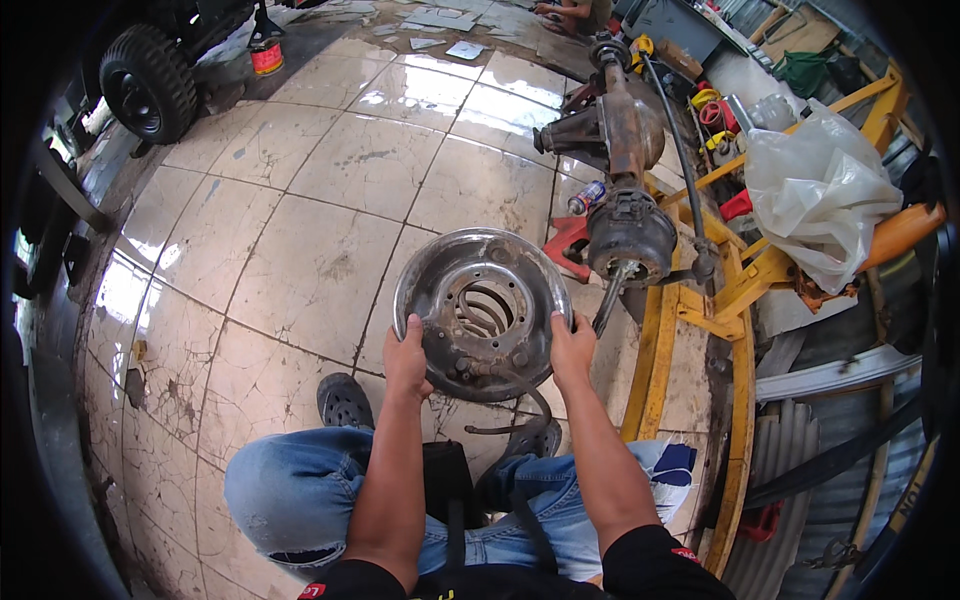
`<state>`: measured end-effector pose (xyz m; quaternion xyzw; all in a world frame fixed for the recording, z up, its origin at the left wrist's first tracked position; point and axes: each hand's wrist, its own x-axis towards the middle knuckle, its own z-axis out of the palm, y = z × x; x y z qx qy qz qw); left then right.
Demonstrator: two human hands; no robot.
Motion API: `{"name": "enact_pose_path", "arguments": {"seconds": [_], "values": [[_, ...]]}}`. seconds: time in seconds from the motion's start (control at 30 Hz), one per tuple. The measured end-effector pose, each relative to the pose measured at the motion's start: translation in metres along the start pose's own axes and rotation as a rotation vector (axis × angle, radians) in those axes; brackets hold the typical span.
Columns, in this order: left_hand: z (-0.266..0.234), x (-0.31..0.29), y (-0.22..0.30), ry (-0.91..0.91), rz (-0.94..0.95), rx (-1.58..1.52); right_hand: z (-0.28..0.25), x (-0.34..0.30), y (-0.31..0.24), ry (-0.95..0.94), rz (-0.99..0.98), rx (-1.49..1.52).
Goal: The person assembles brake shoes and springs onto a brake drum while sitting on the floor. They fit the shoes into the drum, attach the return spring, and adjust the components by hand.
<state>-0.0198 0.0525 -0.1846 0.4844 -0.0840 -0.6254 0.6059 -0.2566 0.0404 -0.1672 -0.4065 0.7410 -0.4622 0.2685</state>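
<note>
In front of my knees I hold a round metal brake backing plate [415, 262] by its rim with both hands. My left hand [407, 362] is closed on its left edge, the thumb on the face. Closed on the right edge is my right hand [572, 350]. Bolt holes ring the plate's large centre opening, and a coil-like part shows through it. A dark hose [535, 395] hangs from a fitting low on the plate. To the right, beyond my right hand, stands a rusty axle assembly [628, 130] with a round black hub end [630, 240].
A yellow steel frame [742, 400] runs along my right, with a clear plastic bag [815, 190] over it. Near the axle are a red stand [568, 248] and a spray can [587, 197]. Far left are a vehicle tyre [148, 85] and a red can [266, 58]. Another person crouches at the top.
</note>
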Motion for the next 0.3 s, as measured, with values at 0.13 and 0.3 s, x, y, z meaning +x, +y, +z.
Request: {"name": "enact_pose_path", "arguments": {"seconds": [0.13, 0.3], "values": [[0.002, 0.000, 0.002, -0.021, 0.014, -0.028, -0.004, -0.001, -0.004, 0.020, 0.009, 0.016], [0.009, 0.008, 0.009, -0.009, 0.021, -0.001, -0.003, 0.010, -0.029, -0.019, 0.039, 0.030]]}}
